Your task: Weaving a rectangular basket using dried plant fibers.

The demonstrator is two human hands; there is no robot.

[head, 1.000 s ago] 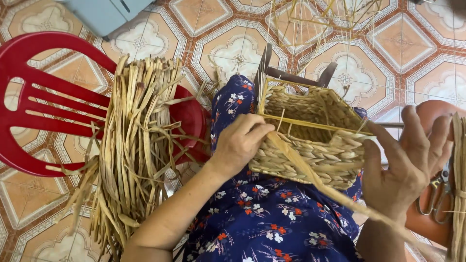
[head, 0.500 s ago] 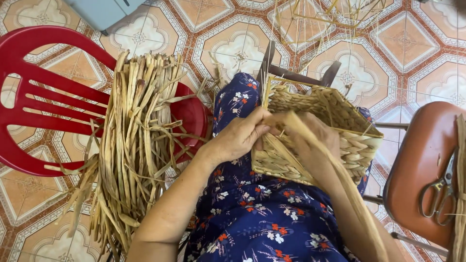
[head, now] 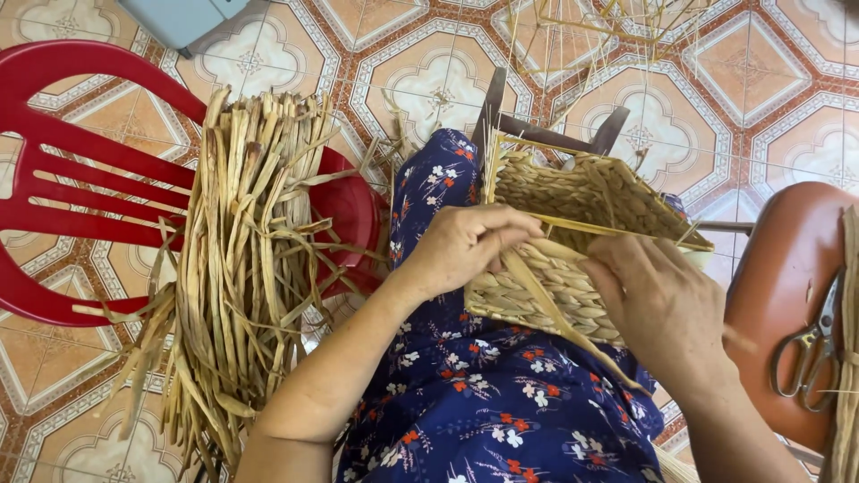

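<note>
Right hand (head: 658, 304) has slid down the basket (head: 573, 233); left hand's (head: 465, 246) grip pinches its strand (head: 559, 309).

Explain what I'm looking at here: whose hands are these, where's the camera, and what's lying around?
The single view comes from a camera on the person's head, looking down at the lap. There is no machine, just two bare hands. The left hand and right hand both rest on a half-woven straw basket on the blue flowered cloth over the knees; the left grip pinches a flat straw strand trailing from the weave. To the left, a bundle of dried straw strips lies across a red plastic chair. To the right, scissors lie on a brown seat. The floor is patterned tile.
</note>
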